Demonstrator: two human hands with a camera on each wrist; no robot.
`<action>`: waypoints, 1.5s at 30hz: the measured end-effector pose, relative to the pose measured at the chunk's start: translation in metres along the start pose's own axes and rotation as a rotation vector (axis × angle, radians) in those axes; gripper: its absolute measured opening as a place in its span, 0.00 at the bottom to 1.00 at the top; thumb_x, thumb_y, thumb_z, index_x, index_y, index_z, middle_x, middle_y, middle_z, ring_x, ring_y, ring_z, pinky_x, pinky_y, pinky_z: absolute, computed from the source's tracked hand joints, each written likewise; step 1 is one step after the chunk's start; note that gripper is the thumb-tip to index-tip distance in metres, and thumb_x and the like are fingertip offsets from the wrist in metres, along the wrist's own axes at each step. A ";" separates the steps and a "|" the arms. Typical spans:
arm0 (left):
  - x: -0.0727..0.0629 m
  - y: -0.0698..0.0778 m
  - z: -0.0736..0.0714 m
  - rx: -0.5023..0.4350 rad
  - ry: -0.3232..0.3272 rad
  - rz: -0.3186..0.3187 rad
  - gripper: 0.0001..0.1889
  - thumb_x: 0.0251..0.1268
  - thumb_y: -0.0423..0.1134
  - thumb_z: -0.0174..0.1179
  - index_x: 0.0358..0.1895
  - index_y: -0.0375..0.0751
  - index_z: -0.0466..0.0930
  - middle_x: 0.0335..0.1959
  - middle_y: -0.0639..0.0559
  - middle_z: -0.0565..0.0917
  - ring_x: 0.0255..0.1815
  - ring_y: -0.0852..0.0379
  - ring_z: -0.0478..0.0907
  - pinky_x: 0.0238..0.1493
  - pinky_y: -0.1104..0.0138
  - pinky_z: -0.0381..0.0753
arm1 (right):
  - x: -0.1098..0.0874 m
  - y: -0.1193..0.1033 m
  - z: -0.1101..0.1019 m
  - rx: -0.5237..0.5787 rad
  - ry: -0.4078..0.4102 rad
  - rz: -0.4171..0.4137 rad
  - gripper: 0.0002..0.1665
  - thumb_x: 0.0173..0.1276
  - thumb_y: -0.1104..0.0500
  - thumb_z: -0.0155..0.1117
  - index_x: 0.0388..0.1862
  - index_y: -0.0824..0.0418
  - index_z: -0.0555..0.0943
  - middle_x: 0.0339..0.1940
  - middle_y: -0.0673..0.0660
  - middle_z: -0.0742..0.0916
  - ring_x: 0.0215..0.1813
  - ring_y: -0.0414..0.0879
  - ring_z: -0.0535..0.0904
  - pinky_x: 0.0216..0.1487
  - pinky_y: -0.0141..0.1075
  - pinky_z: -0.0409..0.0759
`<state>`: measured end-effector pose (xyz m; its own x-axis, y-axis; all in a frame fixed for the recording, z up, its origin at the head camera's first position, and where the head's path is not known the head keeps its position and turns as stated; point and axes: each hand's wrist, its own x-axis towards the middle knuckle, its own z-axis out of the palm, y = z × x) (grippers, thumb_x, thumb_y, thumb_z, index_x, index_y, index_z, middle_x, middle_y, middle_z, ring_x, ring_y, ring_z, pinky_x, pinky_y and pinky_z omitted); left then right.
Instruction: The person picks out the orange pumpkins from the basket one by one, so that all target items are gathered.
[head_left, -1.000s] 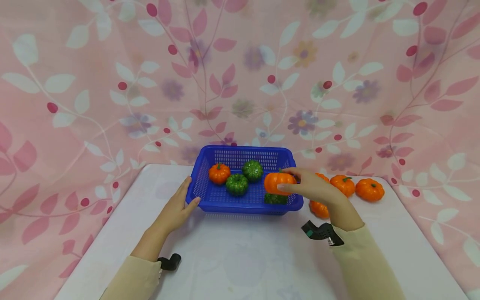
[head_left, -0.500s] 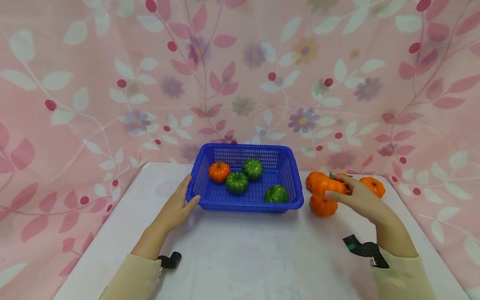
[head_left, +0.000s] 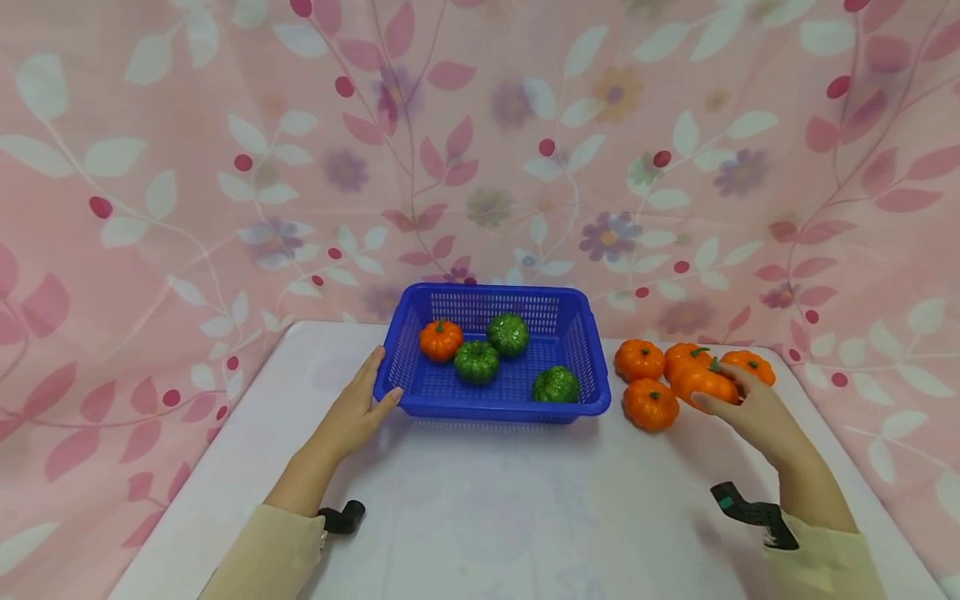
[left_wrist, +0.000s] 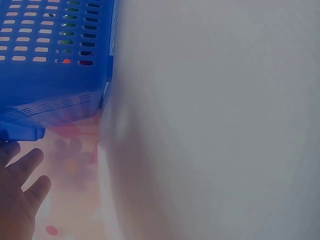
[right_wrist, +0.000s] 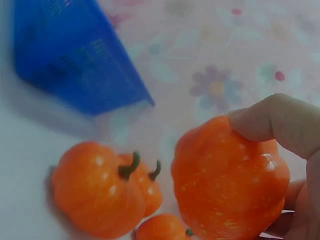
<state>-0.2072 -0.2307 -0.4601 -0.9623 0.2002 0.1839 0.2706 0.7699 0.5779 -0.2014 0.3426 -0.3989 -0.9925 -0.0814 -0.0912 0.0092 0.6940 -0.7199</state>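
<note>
My right hand (head_left: 761, 414) pinches a small orange pumpkin (head_left: 703, 385) between thumb and fingers, among the other orange pumpkins at the right. In the right wrist view this pumpkin (right_wrist: 227, 180) fills the space by my thumb. My left hand (head_left: 351, 418) touches the left end of a blue plastic basket (head_left: 487, 412), its fingers mostly straight. Inside the basket lie one orange pumpkin (head_left: 441, 341) and three green ones: a back one (head_left: 508, 335), a middle one (head_left: 476, 362) and one at the front right (head_left: 556, 385).
Right of the basket, several orange pumpkins sit on the white table (head_left: 480, 508), among them a front one (head_left: 650, 405), a back left one (head_left: 639, 360) and a far right one (head_left: 748, 364). A pink floral cloth (head_left: 480, 142) hangs behind the table.
My right hand has carried the orange pumpkin from above the basket's right end rightward to the other orange pumpkins. My left hand stays at the basket's left end.
</note>
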 end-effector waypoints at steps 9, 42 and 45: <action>0.001 0.000 0.001 -0.002 0.011 0.005 0.42 0.78 0.51 0.51 0.81 0.38 0.39 0.82 0.41 0.46 0.80 0.39 0.47 0.77 0.44 0.49 | 0.012 0.037 0.005 -0.025 0.068 0.004 0.59 0.70 0.41 0.64 0.78 0.77 0.46 0.73 0.83 0.57 0.69 0.80 0.55 0.64 0.74 0.59; -0.001 -0.001 0.002 -0.021 0.008 -0.005 0.42 0.78 0.52 0.51 0.82 0.40 0.37 0.82 0.43 0.44 0.81 0.40 0.47 0.77 0.44 0.49 | 0.021 0.074 0.018 -0.001 -0.010 0.111 0.67 0.61 0.45 0.75 0.80 0.72 0.42 0.75 0.83 0.52 0.71 0.81 0.49 0.64 0.76 0.54; -0.001 -0.001 0.002 -0.020 0.009 -0.002 0.42 0.78 0.51 0.51 0.82 0.40 0.38 0.82 0.43 0.45 0.81 0.41 0.47 0.77 0.45 0.49 | 0.021 0.074 0.018 0.014 -0.019 0.111 0.68 0.60 0.46 0.76 0.79 0.73 0.42 0.74 0.83 0.52 0.71 0.81 0.49 0.64 0.76 0.55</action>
<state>-0.2069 -0.2305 -0.4625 -0.9626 0.1934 0.1896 0.2693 0.7580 0.5941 -0.2195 0.3796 -0.4660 -0.9829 -0.0181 -0.1835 0.1206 0.6895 -0.7142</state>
